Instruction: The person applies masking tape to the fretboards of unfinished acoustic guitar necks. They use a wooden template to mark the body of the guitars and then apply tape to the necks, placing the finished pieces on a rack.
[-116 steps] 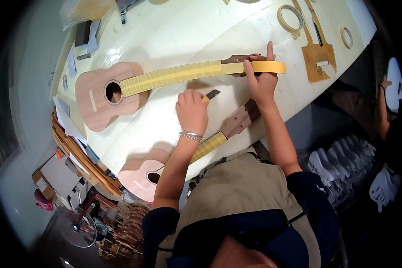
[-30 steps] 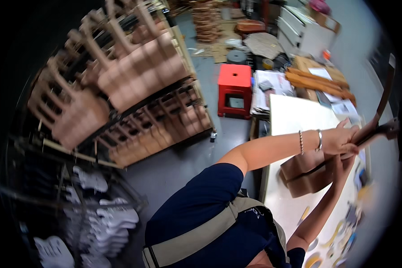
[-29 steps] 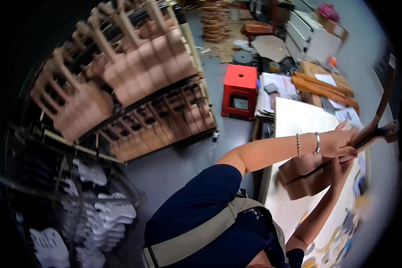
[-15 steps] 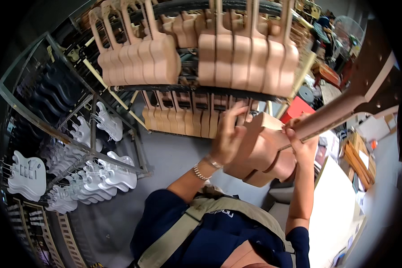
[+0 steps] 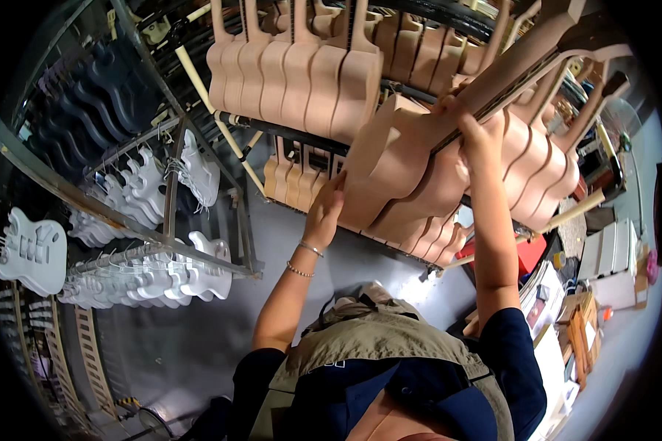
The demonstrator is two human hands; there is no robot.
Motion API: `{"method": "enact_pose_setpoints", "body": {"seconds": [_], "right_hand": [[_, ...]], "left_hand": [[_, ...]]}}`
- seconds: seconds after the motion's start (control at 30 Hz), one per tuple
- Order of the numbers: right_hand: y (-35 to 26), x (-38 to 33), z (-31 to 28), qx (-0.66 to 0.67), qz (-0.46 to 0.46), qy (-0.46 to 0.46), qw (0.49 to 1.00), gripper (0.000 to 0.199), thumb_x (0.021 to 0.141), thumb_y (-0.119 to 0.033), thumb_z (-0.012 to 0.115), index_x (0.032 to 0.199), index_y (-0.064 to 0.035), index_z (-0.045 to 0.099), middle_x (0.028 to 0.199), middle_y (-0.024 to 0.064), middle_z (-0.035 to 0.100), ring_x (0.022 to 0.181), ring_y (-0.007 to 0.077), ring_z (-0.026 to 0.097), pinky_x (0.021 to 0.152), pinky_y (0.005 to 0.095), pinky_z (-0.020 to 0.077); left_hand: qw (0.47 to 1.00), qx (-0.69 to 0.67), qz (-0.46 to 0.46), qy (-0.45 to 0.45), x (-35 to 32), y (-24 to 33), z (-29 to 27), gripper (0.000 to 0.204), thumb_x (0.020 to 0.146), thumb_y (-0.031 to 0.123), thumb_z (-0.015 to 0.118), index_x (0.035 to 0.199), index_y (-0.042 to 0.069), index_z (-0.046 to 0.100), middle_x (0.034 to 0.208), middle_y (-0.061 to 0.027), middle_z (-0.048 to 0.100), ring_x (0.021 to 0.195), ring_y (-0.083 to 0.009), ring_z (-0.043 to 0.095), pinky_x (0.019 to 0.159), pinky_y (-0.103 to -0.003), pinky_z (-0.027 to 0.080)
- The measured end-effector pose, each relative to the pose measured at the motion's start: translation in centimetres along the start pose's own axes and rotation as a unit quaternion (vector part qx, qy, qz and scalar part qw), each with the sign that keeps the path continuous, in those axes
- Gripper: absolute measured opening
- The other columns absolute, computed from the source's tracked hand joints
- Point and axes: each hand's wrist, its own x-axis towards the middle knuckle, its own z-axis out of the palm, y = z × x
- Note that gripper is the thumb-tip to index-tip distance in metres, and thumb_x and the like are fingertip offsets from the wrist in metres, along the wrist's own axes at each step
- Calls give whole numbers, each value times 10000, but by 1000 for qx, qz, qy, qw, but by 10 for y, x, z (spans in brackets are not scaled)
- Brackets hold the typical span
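Observation:
Two bare-wood acoustic guitars (image 5: 386, 158), without finish, hang together in front of me, tilted, with their necks (image 5: 522, 70) pointing up to the right. My right hand (image 5: 469, 125) is closed round the neck near where it meets the body. Against the left side of the nearer body rests my left hand (image 5: 325, 209), its fingers partly hidden behind the wood. The second body (image 5: 438, 187) sits close beside the first, with a dark gap between them. Right behind them, rows of similar guitars (image 5: 290, 81) stand on a rack.
The rack has black padded rails (image 5: 287, 132) and pale yellow posts (image 5: 195, 77). On my left, a metal frame (image 5: 73, 195) carries white electric guitar bodies (image 5: 33, 250) and dark ones (image 5: 99, 103). Papers, boxes (image 5: 610, 257) and a red bin (image 5: 531, 253) are at right.
The guitars have moved up and forward, closer to the rack. My left hand, raised with fingers apart before, now lies against the guitar's side. My right hand keeps its grip on the neck.

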Motion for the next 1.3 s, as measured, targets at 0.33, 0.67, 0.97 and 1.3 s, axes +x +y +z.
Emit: {"method": "enact_pose_setpoints", "body": {"seconds": [0.33, 0.67, 0.97, 1.3], "right_hand": [[77, 102, -17, -64, 37, 9, 997, 210, 746, -56, 619, 927, 32, 557, 782, 76, 612, 710, 149, 585, 654, 275, 476], [186, 192, -69, -64, 105, -29, 992, 234, 794, -74, 648, 989, 42, 591, 858, 78, 651, 778, 139, 615, 734, 267, 488], [197, 188, -76, -125, 119, -40, 984, 386, 787, -162, 685, 1090, 25, 536, 905, 75, 636, 834, 145, 609, 757, 277, 483], [158, 122, -59, -510, -165, 98, 839, 597, 792, -212, 712, 1241, 68, 437, 996, 251, 577, 968, 380, 555, 814, 404, 443]], "left_hand": [[993, 111, 7, -37, 91, -32, 8, 664, 923, 465, 457, 1356, -29, 355, 1326, -217, 444, 1247, -325, 408, 1020, -345, 325], [834, 515, 194, 41, 189, -26, 15, 413, 837, 407, 599, 602, 77, 518, 571, -79, 564, 588, -253, 574, 471, -383, 430], [897, 324, 252, 163, 375, 8, -13, 596, 818, 405, 640, 1178, -41, 478, 1104, -199, 575, 1054, -314, 528, 914, -381, 414], [989, 133, 18, -63, 405, 16, -27, 242, 787, 148, 697, 965, -7, 649, 856, -113, 678, 791, -180, 654, 726, -260, 511]]}}
